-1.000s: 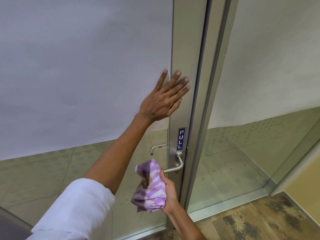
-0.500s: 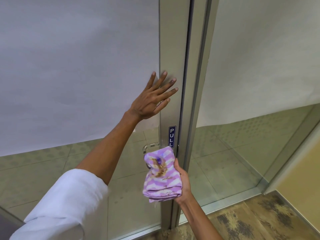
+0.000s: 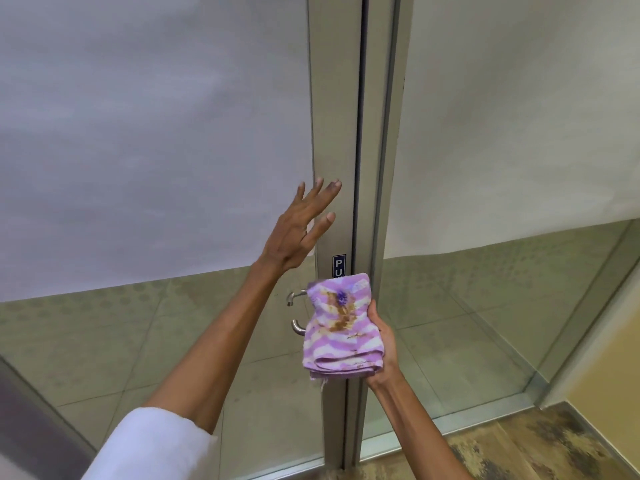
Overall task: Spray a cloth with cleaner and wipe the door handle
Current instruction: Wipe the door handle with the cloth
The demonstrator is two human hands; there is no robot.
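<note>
Now we've got the right hand gripping the folded cloth over the door handle, left hand splayed flat on the door frame: wiping underway, spray step presumably done.

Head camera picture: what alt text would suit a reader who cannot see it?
A person's right hand holds a folded purple-and-white striped cloth over a metal door handle. The left hand, fingers spread, is raised to the glass door's metal frame.
</note>
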